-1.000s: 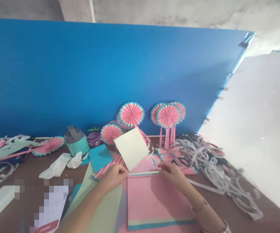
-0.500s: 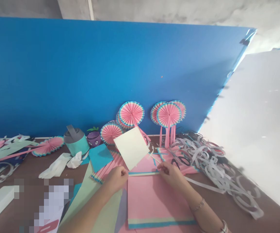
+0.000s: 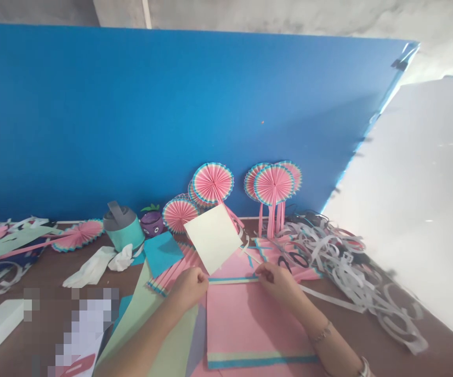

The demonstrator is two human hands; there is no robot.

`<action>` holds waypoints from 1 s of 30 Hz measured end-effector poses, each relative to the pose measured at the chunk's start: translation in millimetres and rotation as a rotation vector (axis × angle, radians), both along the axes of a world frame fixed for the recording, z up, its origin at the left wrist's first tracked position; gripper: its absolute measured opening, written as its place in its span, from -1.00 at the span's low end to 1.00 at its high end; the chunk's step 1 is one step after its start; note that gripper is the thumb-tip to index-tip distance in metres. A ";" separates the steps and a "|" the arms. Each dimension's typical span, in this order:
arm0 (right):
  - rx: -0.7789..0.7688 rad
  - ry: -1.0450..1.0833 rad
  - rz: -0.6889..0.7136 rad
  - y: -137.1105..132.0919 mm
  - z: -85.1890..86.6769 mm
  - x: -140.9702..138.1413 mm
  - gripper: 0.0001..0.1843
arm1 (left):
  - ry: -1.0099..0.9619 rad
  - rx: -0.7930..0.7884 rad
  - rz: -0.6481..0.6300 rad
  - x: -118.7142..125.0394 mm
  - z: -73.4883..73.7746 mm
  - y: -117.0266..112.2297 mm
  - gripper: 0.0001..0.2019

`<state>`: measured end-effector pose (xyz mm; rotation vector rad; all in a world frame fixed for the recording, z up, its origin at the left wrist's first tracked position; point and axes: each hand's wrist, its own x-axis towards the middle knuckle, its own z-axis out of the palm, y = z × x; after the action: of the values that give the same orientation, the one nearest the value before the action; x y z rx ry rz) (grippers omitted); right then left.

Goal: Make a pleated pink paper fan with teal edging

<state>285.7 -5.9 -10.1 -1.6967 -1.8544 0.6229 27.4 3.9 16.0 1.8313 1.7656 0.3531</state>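
Note:
A pink paper sheet (image 3: pixel 250 309) with cream and blue stripes along its near and far edges lies in front of me. My left hand (image 3: pixel 189 287) is closed at the far left corner of this sheet, thumb and fingers pinched on its striped edge. Farther right along the same edge, my right hand (image 3: pixel 274 280) pinches it too, fingertips bent together. Just beyond my hands lies a square cream sheet (image 3: pixel 213 238), turned cornerwise. Black-handled scissors (image 3: pixel 297 259) rest beyond my right hand among pink pleated paper.
Several round pink paper fans (image 3: pixel 213 183) lean against the blue panel (image 3: pixel 132 115). Tangled white paper strips (image 3: pixel 340 267) spread at right. A teal container (image 3: pixel 123 230), purple cup (image 3: pixel 151 224), crumpled tissue (image 3: pixel 93 267) and blue paper squares (image 3: pixel 163 254) stand or lie left.
Both hands stay almost in place at the sheet's far edge. Only a slight shift of the camera view shows.

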 end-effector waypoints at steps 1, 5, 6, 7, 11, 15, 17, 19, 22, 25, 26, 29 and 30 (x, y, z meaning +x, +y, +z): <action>-0.004 -0.005 -0.001 -0.1 0.4 -0.4 -0.73 | 0.008 -0.002 -0.001 0.3 0.4 0.3 -0.84; -0.018 -0.032 -0.009 -0.8 3.8 -2.4 -0.74 | 0.036 -0.008 -0.001 1.1 0.9 1.4 -0.82; -0.019 -0.041 -0.010 -1.2 4.8 -2.8 -0.74 | 0.042 -0.010 0.001 1.2 0.8 1.7 -0.82; -0.019 -0.050 -0.013 -1.6 5.8 -3.3 -0.74 | 0.048 -0.012 0.003 1.3 0.7 1.9 -0.82; -0.007 -0.058 -0.017 -3.1 8.1 -4.6 -0.73 | 0.071 -0.020 0.008 1.7 1.4 2.1 -0.83; -0.014 -0.059 -0.020 -3.3 9.4 -5.8 -0.72 | 0.094 -0.029 0.018 2.7 4.9 0.0 -0.84; -0.011 -0.075 -0.023 -3.2 9.9 -6.3 -0.71 | 0.104 -0.030 0.027 3.2 6.5 -1.2 -0.84; -0.009 -0.093 -0.028 -3.1 10.3 -6.7 -0.71 | 0.111 -0.031 0.032 3.5 7.0 -2.1 -0.84; -0.015 -0.110 -0.032 -2.9 10.5 -7.2 -0.70 | 0.116 -0.029 0.037 3.5 5.6 -2.3 -0.84; -0.039 -0.120 -0.027 -3.0 10.4 -7.6 -0.69 | 0.123 -0.025 0.040 3.4 3.1 -2.2 -0.83; -0.044 -0.120 -0.025 -3.1 10.3 -7.7 -0.68 | 0.125 -0.023 0.040 3.5 2.4 -2.2 -0.83; -0.048 -0.114 -0.033 -3.5 9.5 -7.9 -0.68 | 0.128 -0.017 0.039 3.8 1.2 -2.4 -0.84; -0.051 -0.112 -0.037 -3.6 9.3 -7.9 -0.68 | 0.129 -0.016 0.041 3.9 1.1 -2.6 -0.84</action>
<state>277.7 -9.4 -0.8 -1.8282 -1.8932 0.5752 31.3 1.3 17.1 1.8458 1.8889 0.2401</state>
